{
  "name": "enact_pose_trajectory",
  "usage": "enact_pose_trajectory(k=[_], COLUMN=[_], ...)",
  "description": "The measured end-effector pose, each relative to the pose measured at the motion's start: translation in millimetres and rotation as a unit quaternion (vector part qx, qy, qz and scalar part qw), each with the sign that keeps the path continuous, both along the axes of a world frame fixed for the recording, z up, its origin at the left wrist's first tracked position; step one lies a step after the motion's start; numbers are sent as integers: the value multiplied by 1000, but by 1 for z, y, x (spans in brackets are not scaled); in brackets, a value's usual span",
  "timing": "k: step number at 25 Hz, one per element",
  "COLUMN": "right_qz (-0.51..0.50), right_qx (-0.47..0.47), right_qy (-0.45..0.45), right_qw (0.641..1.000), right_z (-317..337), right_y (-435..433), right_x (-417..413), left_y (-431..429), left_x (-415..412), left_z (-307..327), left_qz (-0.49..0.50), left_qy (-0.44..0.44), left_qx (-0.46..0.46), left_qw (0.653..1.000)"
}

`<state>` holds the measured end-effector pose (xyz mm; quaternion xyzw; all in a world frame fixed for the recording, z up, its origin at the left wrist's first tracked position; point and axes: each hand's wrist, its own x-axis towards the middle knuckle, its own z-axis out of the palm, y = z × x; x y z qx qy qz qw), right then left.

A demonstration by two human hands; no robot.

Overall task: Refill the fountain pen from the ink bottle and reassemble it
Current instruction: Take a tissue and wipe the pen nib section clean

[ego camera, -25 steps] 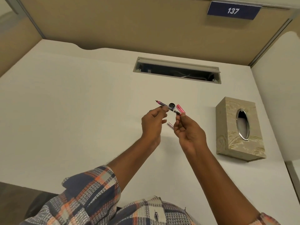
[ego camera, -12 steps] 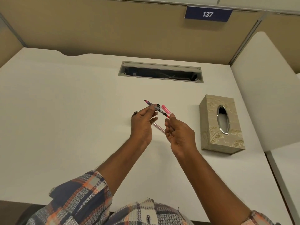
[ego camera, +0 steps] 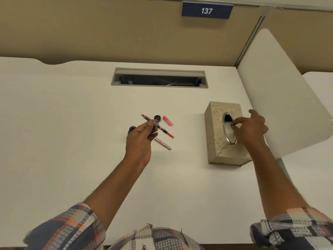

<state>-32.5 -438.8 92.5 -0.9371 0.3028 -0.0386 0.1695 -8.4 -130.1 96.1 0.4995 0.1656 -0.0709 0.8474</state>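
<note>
My left hand (ego camera: pixel 141 139) pinches the bare fountain pen section with its converter (ego camera: pixel 158 126) above the white desk, nib end pointing up-left and orange end down-right. Under it on the desk lies the mauve pen barrel (ego camera: pixel 163 144). The pink pen cap (ego camera: pixel 167 120) lies further back. A small dark bottle lid (ego camera: pixel 157 117) sits beside the cap, and the ink bottle (ego camera: pixel 132 129) peeks out left of my left hand, mostly hidden. My right hand (ego camera: pixel 250 128) is at the oval opening of the tissue box (ego camera: pixel 219 141), fingers pinching the white tissue (ego camera: pixel 229 131) inside it.
A grey cable tray slot (ego camera: pixel 159 77) is cut into the desk at the back. A tan partition wall carries a blue "137" sign (ego camera: pixel 206 10). A white curved divider panel (ego camera: pixel 281 98) stands at the right, just beyond the tissue box.
My right hand has let go of the pen and moved right to the tissue box. My left hand holds the pen section alone. The view has shifted.
</note>
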Motion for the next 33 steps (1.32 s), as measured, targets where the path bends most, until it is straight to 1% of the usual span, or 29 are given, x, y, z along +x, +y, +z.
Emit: enact_pose_trajectory(k=[2,5,9,11,17,19,20,22,25,28,30,33], right_qz=[56,104,128,135,130,124,119,118,111,86,29,-62], right_qx=[-25,-73,-153,-170,-156,-122,-94,-27,30,71,110,157], right_qy=[81,156,167,170,194,189,169,93,-25,-105,-147,-249], right_qw=[995,980,966,961,960,966,974,988,993,988,983,953], right_z=[-6,-15,-28,-33,-33,-31,-30,-29,-29,-21,-12,0], right_y=[-9,-11,-11,-12,-9,-9,-11,-15,-18,-9,-2,-2], right_x=[11,23,29,30,32,32,31,27,17,9,3,0], left_y=[-1,-1,2,1,-1,-2,-2,0,2,1,0,-1], left_x=[0,1,1,-1,-1,-1,-2,-3,-3,-4,-4,-4], left_z=[0,2,2,2,4,4,4,4,4,2,0,-1], left_qz=[-3,-10,-19,-25,-34,-38,-42,-46,-40,-42,-49,-55], left_qy=[-1,-4,-5,-9,-6,-3,-6,-12,-17,-19,-19,-16], left_qx=[3,6,13,22,18,19,23,30,29,26,22,15], left_qw=[1000,1000,1000,999,999,999,999,998,999,999,998,998])
